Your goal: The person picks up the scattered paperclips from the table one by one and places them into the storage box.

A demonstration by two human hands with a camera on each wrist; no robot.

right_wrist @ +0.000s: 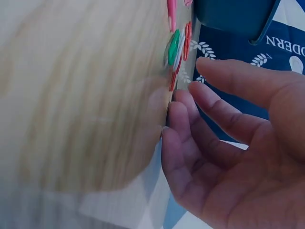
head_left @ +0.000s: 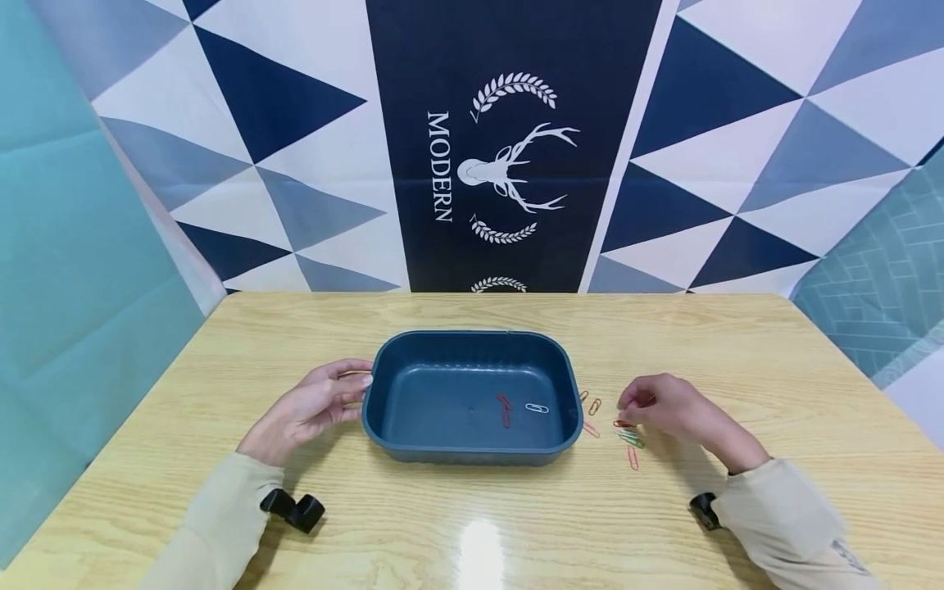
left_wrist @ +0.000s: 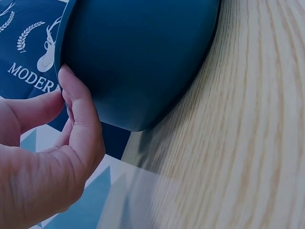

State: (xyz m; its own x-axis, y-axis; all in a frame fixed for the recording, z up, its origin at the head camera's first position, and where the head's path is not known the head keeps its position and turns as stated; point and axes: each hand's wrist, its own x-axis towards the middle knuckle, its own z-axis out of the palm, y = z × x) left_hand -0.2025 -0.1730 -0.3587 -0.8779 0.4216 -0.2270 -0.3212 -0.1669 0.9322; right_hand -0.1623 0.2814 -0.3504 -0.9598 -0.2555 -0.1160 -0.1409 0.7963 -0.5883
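Observation:
A dark blue plastic tub stands on the table, with a white paper clip and red paper clips inside. My left hand holds the tub's left end, thumb at the rim and bent fingers against the outer wall. To the right of the tub, my right hand hovers low over a small group of paper clips. In the right wrist view its thumb and forefinger are apart with nothing between them. Beside the fingertips lie a green paper clip, a white one and red ones.
Between tub and right hand lie orange paper clips and a pink paper clip. Another pink clip lies nearer the front. The wood-grain table ends at a patterned backdrop. Each sleeve carries a black wrist camera.

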